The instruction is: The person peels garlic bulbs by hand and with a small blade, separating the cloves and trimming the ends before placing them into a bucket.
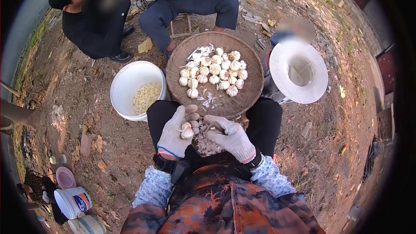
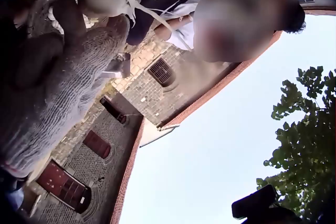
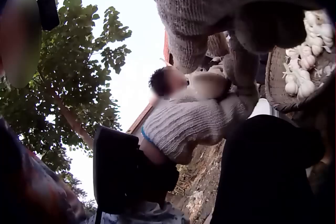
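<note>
Seen from the head camera, with the clock centred on the wearer's lap, the gloved left hand (image 1: 174,132), just left of centre, has its grip curled around a garlic bulb (image 1: 187,131). Close beside it at three o'clock is the gloved right hand (image 1: 234,138), its fingers bent inward; whether its grip pinches anything, I cannot tell. Beneath the hands, papery skins (image 1: 209,146) lie between dark-trousered legs. At ten o'clock, a white bucket (image 1: 122,87) contains pale peeled cloves (image 1: 146,98). At twelve, a round wicker basket (image 1: 236,105) carries a heap of whole bulbs (image 1: 214,69) and loose flakes (image 1: 209,100). Farther off, someone in dark trousers (image 1: 190,6) and grey gloves sits just left of twelve; another person, in black (image 1: 89,30), is low down towards eleven.
</note>
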The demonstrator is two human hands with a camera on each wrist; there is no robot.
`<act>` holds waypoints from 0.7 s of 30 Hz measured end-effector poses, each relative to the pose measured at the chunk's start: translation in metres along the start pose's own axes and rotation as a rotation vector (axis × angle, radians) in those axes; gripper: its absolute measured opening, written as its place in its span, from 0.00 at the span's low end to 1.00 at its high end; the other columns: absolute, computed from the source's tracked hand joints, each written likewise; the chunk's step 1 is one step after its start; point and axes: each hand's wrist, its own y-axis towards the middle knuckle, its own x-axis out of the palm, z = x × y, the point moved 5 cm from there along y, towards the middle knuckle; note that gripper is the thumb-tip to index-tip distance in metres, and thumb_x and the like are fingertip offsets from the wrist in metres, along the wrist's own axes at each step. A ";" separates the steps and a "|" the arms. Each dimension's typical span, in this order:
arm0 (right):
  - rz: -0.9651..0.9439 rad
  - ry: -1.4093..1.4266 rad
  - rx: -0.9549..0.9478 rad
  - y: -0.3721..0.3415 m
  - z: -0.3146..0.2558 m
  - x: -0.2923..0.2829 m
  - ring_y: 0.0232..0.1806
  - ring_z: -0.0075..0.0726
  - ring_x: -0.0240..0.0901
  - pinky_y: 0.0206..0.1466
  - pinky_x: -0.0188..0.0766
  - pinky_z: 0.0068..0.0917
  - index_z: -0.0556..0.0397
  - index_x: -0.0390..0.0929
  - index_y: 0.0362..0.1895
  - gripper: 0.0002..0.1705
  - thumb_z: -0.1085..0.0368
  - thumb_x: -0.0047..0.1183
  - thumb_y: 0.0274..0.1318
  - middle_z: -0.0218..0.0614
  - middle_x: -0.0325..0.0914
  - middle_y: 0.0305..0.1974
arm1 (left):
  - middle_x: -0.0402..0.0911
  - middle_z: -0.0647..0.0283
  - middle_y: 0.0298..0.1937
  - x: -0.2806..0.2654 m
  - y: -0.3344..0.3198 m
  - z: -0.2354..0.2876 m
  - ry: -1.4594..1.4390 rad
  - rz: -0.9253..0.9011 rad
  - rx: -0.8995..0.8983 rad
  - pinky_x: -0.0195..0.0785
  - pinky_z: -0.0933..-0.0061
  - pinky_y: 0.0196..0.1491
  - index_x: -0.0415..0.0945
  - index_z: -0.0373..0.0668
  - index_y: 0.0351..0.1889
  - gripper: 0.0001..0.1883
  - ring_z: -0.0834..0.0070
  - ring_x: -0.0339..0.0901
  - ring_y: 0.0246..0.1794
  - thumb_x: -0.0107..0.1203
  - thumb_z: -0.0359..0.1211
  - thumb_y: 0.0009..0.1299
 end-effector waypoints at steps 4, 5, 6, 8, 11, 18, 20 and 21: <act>0.025 -0.315 -0.188 0.005 -0.006 0.007 0.36 0.20 0.76 0.42 0.75 0.26 0.52 0.81 0.60 0.24 0.58 0.68 0.62 0.31 0.85 0.39 | 0.79 0.57 0.59 0.030 0.005 -0.024 -0.423 -0.028 -0.194 0.73 0.59 0.61 0.75 0.37 0.63 0.25 0.63 0.78 0.58 0.44 0.50 0.86; -0.001 -0.178 -0.116 0.009 -0.003 0.007 0.26 0.21 0.74 0.32 0.73 0.25 0.51 0.82 0.58 0.24 0.56 0.68 0.61 0.28 0.82 0.31 | 0.79 0.56 0.60 0.031 0.006 -0.026 -0.647 0.042 -0.280 0.70 0.54 0.66 0.75 0.37 0.63 0.25 0.60 0.77 0.60 0.43 0.49 0.86; 0.013 -0.076 0.025 0.009 0.000 0.001 0.26 0.18 0.73 0.32 0.71 0.23 0.52 0.82 0.57 0.22 0.57 0.68 0.62 0.25 0.82 0.30 | 0.79 0.52 0.60 0.029 0.010 -0.028 -0.733 0.077 -0.320 0.67 0.51 0.69 0.76 0.35 0.62 0.25 0.57 0.74 0.63 0.43 0.48 0.86; 0.020 0.169 0.155 0.005 0.008 -0.007 0.29 0.10 0.69 0.30 0.66 0.16 0.55 0.83 0.55 0.19 0.60 0.66 0.63 0.21 0.81 0.32 | 0.78 0.51 0.61 0.020 0.017 -0.040 -0.802 0.045 -0.301 0.67 0.50 0.69 0.75 0.34 0.62 0.25 0.57 0.74 0.64 0.44 0.47 0.86; 0.049 0.161 0.148 0.003 0.004 -0.015 0.32 0.08 0.69 0.33 0.67 0.15 0.56 0.82 0.55 0.20 0.62 0.66 0.62 0.22 0.82 0.35 | 0.78 0.49 0.61 0.017 0.009 -0.033 -0.786 0.027 -0.261 0.66 0.51 0.70 0.74 0.32 0.62 0.23 0.57 0.74 0.65 0.49 0.44 0.84; 0.058 0.058 0.135 0.003 0.001 -0.015 0.37 0.11 0.70 0.42 0.70 0.17 0.56 0.83 0.54 0.18 0.63 0.66 0.63 0.22 0.83 0.39 | 0.80 0.55 0.59 0.031 -0.001 -0.016 -0.266 -0.172 -0.222 0.70 0.66 0.65 0.69 0.30 0.69 0.21 0.69 0.78 0.58 0.51 0.28 0.79; 0.063 0.128 0.166 0.003 0.005 -0.014 0.38 0.11 0.70 0.42 0.70 0.17 0.57 0.83 0.54 0.18 0.64 0.66 0.63 0.22 0.83 0.39 | 0.80 0.55 0.59 0.027 0.000 -0.021 -0.325 -0.174 -0.237 0.70 0.66 0.65 0.70 0.30 0.68 0.21 0.69 0.78 0.58 0.51 0.28 0.79; 0.078 0.196 0.194 0.003 0.007 -0.015 0.38 0.11 0.71 0.42 0.70 0.17 0.57 0.83 0.54 0.18 0.64 0.66 0.62 0.22 0.83 0.39 | 0.80 0.55 0.60 0.028 0.001 -0.022 -0.382 -0.187 -0.251 0.71 0.65 0.66 0.70 0.30 0.68 0.21 0.69 0.79 0.58 0.51 0.28 0.79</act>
